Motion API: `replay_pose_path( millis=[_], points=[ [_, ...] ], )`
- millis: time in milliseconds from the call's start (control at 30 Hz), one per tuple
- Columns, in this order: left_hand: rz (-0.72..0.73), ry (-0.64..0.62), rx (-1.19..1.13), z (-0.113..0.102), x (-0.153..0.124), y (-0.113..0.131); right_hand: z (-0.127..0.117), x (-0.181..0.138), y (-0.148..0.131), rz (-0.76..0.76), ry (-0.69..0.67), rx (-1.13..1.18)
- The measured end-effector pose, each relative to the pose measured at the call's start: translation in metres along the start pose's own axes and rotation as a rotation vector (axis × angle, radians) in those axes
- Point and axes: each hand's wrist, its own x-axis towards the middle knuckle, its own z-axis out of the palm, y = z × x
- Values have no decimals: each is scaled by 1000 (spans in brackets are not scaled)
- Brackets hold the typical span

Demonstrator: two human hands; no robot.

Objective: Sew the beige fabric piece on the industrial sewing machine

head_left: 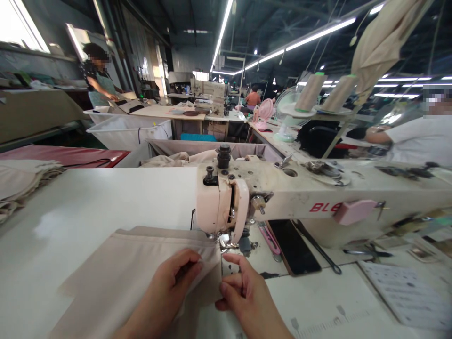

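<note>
Feeding beige fabric (134, 273) under the sewing machine (247, 197) with both our hands.
Our left hand (165, 287) presses its fingers flat on the fabric's right edge; our right hand (247, 296) pinches that edge; the fabric lies on the white tabletop (88, 202); a phone (293, 247) rests beside the needle.

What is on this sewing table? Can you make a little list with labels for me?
Left hand: pressing flat on the folded beige cloth
Right hand: pinching the cloth's right edge
Machine: cream industrial sewing machine, its presser foot right by the cloth's far edge
Beside it: black phone, pink clippers
Surface: white table
Far left: stack of beige cloth pieces
</note>
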Motion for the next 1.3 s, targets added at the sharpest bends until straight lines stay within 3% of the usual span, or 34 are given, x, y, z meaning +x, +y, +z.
replay_pose_path(
  millis=[100, 167, 333, 567, 900, 1300],
  points=[
    [279, 119, 260, 11, -6, 2, 4, -1, -3, 94, 2, 97],
    [464, 120, 384, 20, -12, 3, 6, -3, -5, 146, -21, 136],
    [555, 126, 341, 32, -21, 1, 7, -10, -10, 244, -53, 150],
    [806, 236, 385, 21, -14, 1, 5, -16, -12, 273, -43, 152],
    [860, 244, 484, 16, -12, 14, 1, -14, -1, 276, -50, 230],
    [742, 143, 441, 16, -16, 13, 1, -16, -15, 311, -83, 361]
  ],
)
